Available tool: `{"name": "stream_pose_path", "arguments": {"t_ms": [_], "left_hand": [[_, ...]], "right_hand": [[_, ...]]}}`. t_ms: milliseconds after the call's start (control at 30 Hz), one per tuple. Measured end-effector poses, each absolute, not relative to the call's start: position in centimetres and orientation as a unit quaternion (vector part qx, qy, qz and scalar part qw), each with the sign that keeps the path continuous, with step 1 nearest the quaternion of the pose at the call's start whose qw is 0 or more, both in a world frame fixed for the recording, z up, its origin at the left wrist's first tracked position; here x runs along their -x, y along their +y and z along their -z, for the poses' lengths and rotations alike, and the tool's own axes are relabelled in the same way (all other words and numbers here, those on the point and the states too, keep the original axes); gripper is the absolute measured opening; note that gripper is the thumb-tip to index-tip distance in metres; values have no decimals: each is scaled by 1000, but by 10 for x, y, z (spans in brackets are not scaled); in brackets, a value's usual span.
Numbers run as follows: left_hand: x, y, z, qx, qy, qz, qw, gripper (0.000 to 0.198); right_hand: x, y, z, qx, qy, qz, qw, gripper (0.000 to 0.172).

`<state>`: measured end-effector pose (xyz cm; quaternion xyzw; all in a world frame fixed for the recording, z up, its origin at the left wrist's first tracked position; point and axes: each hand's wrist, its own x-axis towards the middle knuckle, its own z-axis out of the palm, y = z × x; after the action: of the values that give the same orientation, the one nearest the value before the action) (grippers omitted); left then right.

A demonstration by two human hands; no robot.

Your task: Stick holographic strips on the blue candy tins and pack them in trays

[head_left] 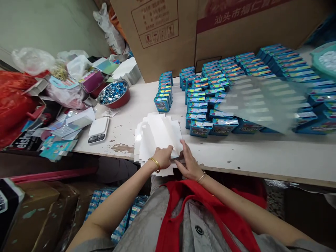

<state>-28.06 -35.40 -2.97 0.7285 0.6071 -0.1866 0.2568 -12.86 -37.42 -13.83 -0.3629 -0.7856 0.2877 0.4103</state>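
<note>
A loose stack of white sheets (157, 134) lies at the table's front edge, its top sheets curled and fanned unevenly. My left hand (163, 158), with a gold bangle at the wrist, rests over the stack's near right part. Its fingers are curled and pressed together; whatever they grip is hidden. Beside it my right hand (190, 163) is at the right edge of the sheets, fingers stretched out and thumb apart. Between the hands a small dark patch shows, too hidden to name. Just beyond stand rows of small blue boxes (201, 128) with shiny tops.
A translucent sheet (265, 101) covers part of the rows. To the left are a white scale (99, 130), a red bowl (123, 101) of blue foil pieces and a heap of bags (65, 94). A large carton (168, 52) stands behind; a green basin (325, 57) sits far right.
</note>
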Motion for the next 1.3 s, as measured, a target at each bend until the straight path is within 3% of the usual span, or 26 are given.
{"name": "stream_pose_path", "arguments": {"t_ms": [200, 300, 367, 467, 567, 733, 867, 967, 1067, 1133, 1300], "left_hand": [[284, -340, 33, -723, 597, 184, 293, 31], [283, -348, 23, -749, 566, 149, 309, 18], [288, -350, 10, -782, 526, 84, 324, 15], [305, -340, -7, -818, 526, -39, 229, 29], [329, -319, -6, -829, 544, -36, 121, 38], [358, -309, 18, -795, 520, 33, 311, 45], [359, -316, 22, -786, 507, 33, 352, 43], [350, -319, 20, -793, 523, 71, 306, 41], [334, -321, 24, -797, 561, 140, 176, 40], [326, -322, 30, -801, 563, 178, 98, 29], [321, -315, 37, -832, 503, 228, 51, 20]], "right_hand": [[148, -343, 135, 401, -735, -396, 376, 61], [146, -323, 125, 403, -757, -379, 347, 60], [132, -312, 116, 370, -808, -365, 279, 60], [101, -299, 102, 341, -878, -295, 157, 57], [80, -291, 96, 327, -918, -196, 109, 57], [78, -298, 106, 267, -943, -87, 179, 57], [81, -312, 104, 274, -941, -40, 192, 39], [86, -315, 92, 304, -940, -59, 147, 36], [98, -313, 81, 359, -925, -93, 85, 32], [107, -309, 77, 386, -915, -108, 51, 28], [119, -302, 72, 385, -916, -112, 3, 19]]}}
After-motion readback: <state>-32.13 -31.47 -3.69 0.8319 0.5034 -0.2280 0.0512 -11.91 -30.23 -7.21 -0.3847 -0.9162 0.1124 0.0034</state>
